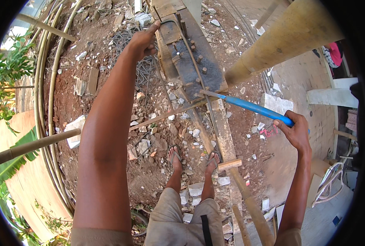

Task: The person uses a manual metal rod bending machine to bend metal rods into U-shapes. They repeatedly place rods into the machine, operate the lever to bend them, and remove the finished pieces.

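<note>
A steel rod point(196, 63), bent round at its far end, lies along a dark wooden board point(190, 84) set with several short metal pegs. At that bend my left hand point(143, 43) is closed, fingers curled and fingertips pinching the rod. My right hand point(294, 130) wraps round the blue handle of a rebar bending tool point(252, 107). The tool slants from the right, and its metal head meets the rod near the board's near end. Past the head, the rod runs on toward my feet, beside a small wooden block point(230, 164).
A thick bamboo pole point(287, 41) slants over the board's right side. Tangled wire point(139, 53) lies to the left, among rubble and broken white blocks point(279, 103). Long bamboo poles point(47, 94) stretch along the far left. My sandalled feet point(175, 156) stand close to the plank.
</note>
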### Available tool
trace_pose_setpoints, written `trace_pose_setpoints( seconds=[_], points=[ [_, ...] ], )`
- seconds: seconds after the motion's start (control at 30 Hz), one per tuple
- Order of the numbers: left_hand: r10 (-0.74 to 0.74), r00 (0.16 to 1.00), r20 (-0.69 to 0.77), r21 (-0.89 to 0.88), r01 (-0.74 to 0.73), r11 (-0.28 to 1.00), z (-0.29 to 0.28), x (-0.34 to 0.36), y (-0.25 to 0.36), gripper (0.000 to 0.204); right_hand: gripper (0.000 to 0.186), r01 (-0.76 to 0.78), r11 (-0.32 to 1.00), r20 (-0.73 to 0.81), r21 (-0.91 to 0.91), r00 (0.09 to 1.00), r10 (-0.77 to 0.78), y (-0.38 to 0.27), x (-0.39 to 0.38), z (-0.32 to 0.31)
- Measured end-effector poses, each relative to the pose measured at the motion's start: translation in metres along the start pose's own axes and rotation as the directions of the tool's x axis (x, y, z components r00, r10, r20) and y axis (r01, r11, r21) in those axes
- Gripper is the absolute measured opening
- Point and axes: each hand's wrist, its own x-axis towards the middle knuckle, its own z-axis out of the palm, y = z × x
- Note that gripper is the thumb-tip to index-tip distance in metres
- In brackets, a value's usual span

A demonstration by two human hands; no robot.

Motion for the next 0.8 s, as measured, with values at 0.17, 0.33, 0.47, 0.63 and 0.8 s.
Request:
trace_pose_setpoints(
  seconds=[0.17,0.33,0.47,0.63,0.8],
  points=[
    [-0.004,1.0,0.017,-0.007,0.005,1.0,0.0,-0.002,0.001,0.059,0.062,-0.032,0.999,-0.099,-0.002,0.995,0.031,0.019,-0.017,0.024],
    [0.058,0.997,0.059,-0.075,-0.054,0.996,0.0,0.001,-0.006,0.057,0.062,-0.059,0.998,-0.222,-0.002,0.973,0.057,-0.003,-0.044,0.037],
    [0.06,0.997,0.052,-0.13,-0.053,0.99,0.0,0.005,-0.009,0.057,0.056,-0.519,0.828,-0.057,0.212,0.839,0.541,-0.115,-0.099,0.083],
    [0.051,0.998,0.033,-0.13,-0.046,0.99,0.005,0.0,-0.005,0.056,0.052,-0.482,0.82,-0.129,0.309,0.833,0.538,-0.115,-0.146,0.125],
    [0.068,0.998,-0.001,-0.135,-0.067,0.989,0.007,-0.007,-0.003,0.068,0.049,-0.365,0.903,-0.181,0.228,0.895,0.407,-0.081,-0.158,0.114]
  ],
)
